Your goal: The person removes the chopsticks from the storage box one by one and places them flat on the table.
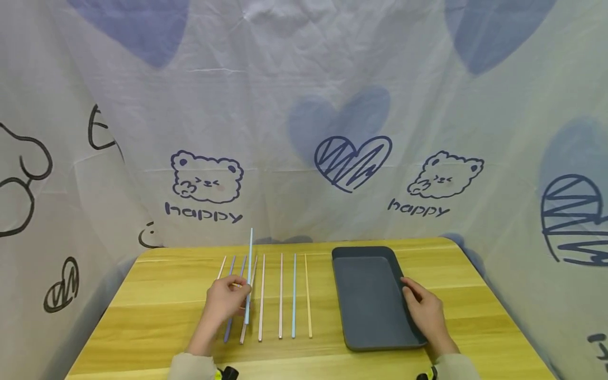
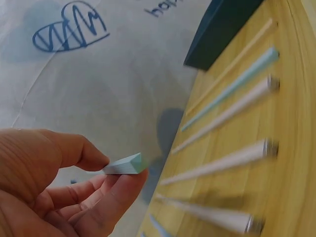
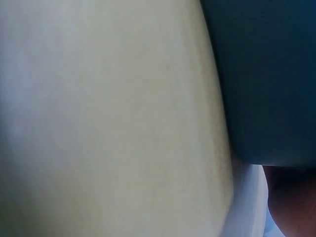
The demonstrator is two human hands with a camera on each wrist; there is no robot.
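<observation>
My left hand (image 1: 227, 298) pinches a light blue stick (image 1: 249, 253) between thumb and fingers, tilted above the sticks on the table. In the left wrist view the end of this light blue stick (image 2: 126, 165) juts past the fingertips. Below and beside that hand lie a purple stick (image 1: 228, 330), a pink stick (image 1: 260, 301), another pink stick (image 1: 281, 301), a second light blue stick (image 1: 294, 301) and a yellow stick (image 1: 307, 301). At the right side of a dark grey tray (image 1: 372, 301), my right hand (image 1: 427, 311) touches the rim with extended fingers; some fingers are hidden.
More pale and purple sticks lie partly behind the left hand. All rest on a wooden table (image 1: 161, 306). A printed cloth (image 1: 275, 132) with hearts and bears hangs behind its back edge and along both sides.
</observation>
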